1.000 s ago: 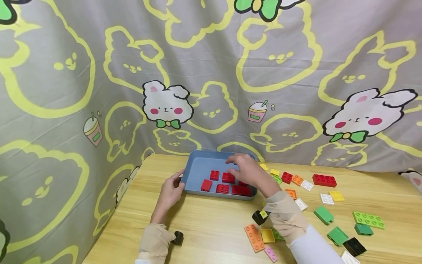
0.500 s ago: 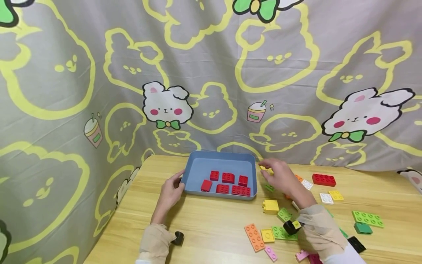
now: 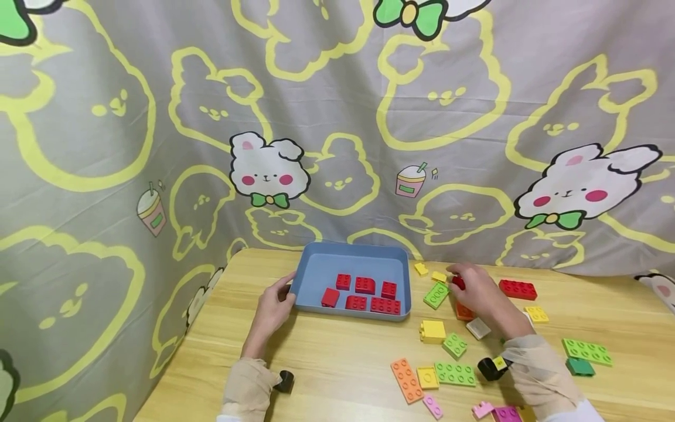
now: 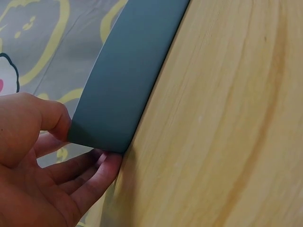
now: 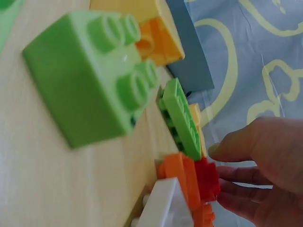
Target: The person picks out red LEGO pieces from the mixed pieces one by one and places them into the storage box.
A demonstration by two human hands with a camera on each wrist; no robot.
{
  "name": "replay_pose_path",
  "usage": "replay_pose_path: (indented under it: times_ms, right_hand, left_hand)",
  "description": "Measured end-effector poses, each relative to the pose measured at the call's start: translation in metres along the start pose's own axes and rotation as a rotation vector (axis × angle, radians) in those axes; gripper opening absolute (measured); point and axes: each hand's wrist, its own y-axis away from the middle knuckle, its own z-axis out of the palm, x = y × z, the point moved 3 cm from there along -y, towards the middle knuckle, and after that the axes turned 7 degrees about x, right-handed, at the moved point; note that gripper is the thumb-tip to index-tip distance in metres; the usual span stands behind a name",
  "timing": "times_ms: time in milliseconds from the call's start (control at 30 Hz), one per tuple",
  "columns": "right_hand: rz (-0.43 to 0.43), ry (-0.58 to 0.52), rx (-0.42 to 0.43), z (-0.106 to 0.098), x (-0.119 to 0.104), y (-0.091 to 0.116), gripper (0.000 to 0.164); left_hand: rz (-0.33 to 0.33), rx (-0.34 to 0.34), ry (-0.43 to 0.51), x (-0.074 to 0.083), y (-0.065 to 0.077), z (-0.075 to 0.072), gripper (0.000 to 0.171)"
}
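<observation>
At the left side of the blue tray, my left hand grips the tray's near corner. In the left wrist view the thumb lies against the rim of the tray, with fingers under its base. Several red bricks, such as one square brick, lie inside. My right hand is over the loose bricks right of the tray, at a small red brick. Its fingertips are right at that brick in the right wrist view, thumb apart from the fingers. An orange brick stands beside it.
Loose bricks spread over the wooden table: a lime brick, a yellow brick, an orange plate and a long red brick among them. A patterned curtain hangs behind and left of the table.
My right hand has moved right from over the tray, past the small yellow bricks, to the small red brick. My left hand keeps its place at the tray.
</observation>
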Motion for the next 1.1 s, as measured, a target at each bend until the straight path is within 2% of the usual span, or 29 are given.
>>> replay_pose_path:
  times_ms: [100,300,667,833,1100]
  right_hand:
    - [0.016,0.022,-0.022,0.001,0.005,0.004,0.034]
    - [-0.008,0.06,-0.018,0.0,0.009,0.008,0.033]
    - [0.019,0.047,-0.018,-0.008,0.012,0.012,0.035]
    - [0.013,0.038,-0.009,-0.012,0.009,0.012,0.035]
    - [0.017,0.012,0.004,-0.011,0.007,0.015,0.036]
  left_hand:
    - [0.002,-0.004,0.003,0.001,0.0,0.001,0.053]
    - [0.024,-0.006,0.006,0.004,0.002,0.002,0.052]
    - [0.011,-0.007,-0.001,0.006,0.003,0.003,0.051]
    - [0.021,0.001,-0.009,0.004,0.003,0.002,0.051]
    - [-0.001,0.017,-0.034,0.0,0.001,0.001,0.051]
